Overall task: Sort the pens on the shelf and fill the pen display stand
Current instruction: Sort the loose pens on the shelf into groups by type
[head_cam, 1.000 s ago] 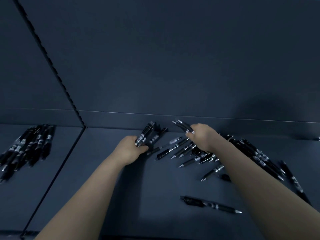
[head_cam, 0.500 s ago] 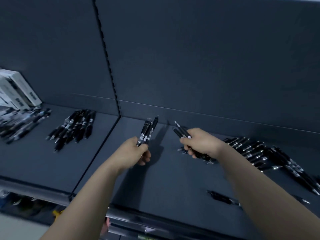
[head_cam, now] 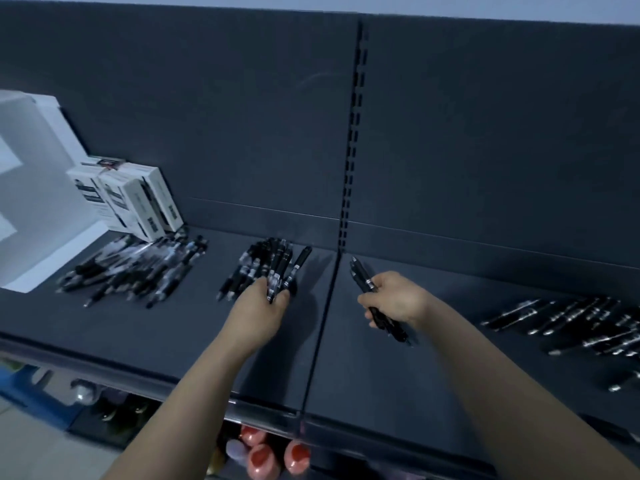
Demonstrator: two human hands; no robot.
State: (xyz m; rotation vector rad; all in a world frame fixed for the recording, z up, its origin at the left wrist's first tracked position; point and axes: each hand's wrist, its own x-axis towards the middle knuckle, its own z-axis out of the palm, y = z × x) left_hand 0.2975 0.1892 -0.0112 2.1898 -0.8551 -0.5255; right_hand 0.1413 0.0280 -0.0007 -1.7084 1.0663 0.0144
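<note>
Pens [head_cam: 360, 275] are held bunched in the curled fingers [head_cam: 367, 303] of the right hand [head_cam: 396, 301] above the dark shelf [head_cam: 194, 334]; a few more are gripped by the left hand [head_cam: 258, 308] at the middle pile [head_cam: 256, 268]. White boxes [head_cam: 138, 199] are stacked at left.

A shelf [head_cam: 166, 344], split by a seam [head_cam: 320, 334]. Left of it lie two heaps of pens — the far-left heap [head_cam: 138, 268] before stacked boxes [head_cam: 138, 199], the middle heap [head_cam: 252, 268] nearer the seam. The left hand [head_cam: 256, 311] grips a bundle [head_cam: 275, 284] at the middle heap's near edge. Right of the seam, the right hand [head_cam: 394, 299] grips a second bundle [head_cam: 362, 275]; a pen row [head_cam: 571, 320] lies farther right.
</note>
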